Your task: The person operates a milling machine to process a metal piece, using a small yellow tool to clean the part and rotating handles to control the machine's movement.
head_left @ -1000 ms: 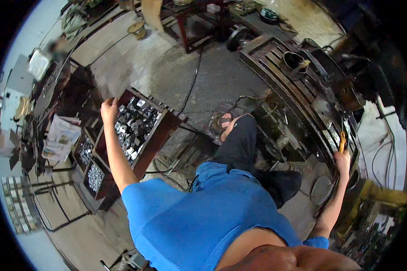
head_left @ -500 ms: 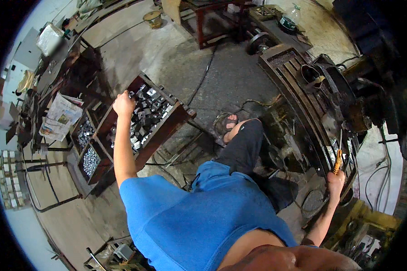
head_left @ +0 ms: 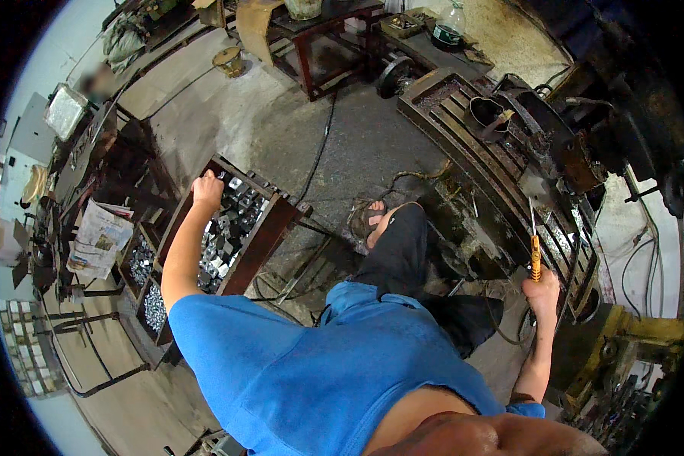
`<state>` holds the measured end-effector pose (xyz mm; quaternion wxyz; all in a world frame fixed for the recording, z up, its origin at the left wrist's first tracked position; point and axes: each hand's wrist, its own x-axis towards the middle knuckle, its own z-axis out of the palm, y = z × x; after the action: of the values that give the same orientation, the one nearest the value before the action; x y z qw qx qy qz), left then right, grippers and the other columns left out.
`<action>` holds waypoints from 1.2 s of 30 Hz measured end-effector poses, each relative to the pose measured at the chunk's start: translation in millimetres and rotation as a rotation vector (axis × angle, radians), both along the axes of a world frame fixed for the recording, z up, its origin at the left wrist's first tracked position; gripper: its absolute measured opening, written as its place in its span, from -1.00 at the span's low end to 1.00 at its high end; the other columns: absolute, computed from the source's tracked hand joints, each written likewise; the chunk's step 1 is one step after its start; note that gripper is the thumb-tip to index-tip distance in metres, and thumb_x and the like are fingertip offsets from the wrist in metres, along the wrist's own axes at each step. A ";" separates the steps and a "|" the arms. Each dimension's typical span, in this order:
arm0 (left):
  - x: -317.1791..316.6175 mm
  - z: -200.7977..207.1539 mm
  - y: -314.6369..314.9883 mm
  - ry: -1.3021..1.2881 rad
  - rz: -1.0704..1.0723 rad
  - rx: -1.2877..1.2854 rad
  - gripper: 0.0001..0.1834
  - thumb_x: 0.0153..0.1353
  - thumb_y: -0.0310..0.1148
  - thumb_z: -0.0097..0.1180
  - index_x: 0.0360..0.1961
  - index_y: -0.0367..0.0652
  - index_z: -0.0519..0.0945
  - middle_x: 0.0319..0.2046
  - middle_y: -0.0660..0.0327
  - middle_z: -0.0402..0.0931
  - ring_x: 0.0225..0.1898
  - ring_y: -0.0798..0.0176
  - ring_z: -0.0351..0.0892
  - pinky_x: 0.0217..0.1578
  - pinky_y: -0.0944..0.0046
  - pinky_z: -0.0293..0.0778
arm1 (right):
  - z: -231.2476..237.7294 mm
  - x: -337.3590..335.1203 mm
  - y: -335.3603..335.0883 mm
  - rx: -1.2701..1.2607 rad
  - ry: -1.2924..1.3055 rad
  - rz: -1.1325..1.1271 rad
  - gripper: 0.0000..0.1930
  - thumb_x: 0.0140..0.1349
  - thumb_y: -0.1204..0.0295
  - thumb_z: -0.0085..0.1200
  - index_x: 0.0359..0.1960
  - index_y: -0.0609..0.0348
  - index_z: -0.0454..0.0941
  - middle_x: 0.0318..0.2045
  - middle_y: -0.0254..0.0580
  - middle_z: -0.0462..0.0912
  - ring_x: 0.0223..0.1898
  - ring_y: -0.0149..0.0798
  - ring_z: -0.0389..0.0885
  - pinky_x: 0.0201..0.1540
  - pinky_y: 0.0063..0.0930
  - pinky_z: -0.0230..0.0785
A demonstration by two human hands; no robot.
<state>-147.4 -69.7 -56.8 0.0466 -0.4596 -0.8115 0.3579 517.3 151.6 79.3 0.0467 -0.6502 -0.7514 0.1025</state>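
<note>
My left hand (head_left: 206,190) reaches into a wooden tray (head_left: 270,220) filled with several shiny metal blocks (head_left: 224,228); its fingers are curled over the blocks, and whether they grip one I cannot tell. My right hand (head_left: 542,289) is closed around a screwdriver (head_left: 535,251) with an orange handle, its blade pointing up toward the dark machine bed (head_left: 501,175). My blue shirt and one dark trouser leg fill the lower middle, with a sandalled foot (head_left: 368,216) on the floor.
A second bin of small metal parts (head_left: 148,300) and a folded newspaper (head_left: 99,239) lie left of the tray. A black cable (head_left: 323,144) runs across the concrete floor. A red-framed table (head_left: 319,45) and a plastic bottle (head_left: 450,26) stand at the back.
The view has shifted down and right. My left hand stays over the tray of blocks. My right hand has kept the screwdriver upright by the machine.
</note>
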 end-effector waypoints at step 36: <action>34.7 28.1 -21.4 -0.606 0.668 0.669 -0.67 -0.21 -0.26 0.13 -0.37 -0.18 0.57 -0.43 0.06 0.57 -0.36 0.13 0.59 -0.28 0.19 0.45 | -11.8 -18.2 -18.9 0.033 0.119 0.289 -0.76 -0.30 0.43 -0.07 -0.51 0.26 0.42 -0.64 0.20 0.45 -0.51 0.22 0.43 -0.41 -0.05 0.27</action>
<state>-112.7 -91.1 -28.7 -0.1612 -0.2199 -0.9594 -0.0718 499.2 132.7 67.5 0.0868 -0.5272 -0.8346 0.1342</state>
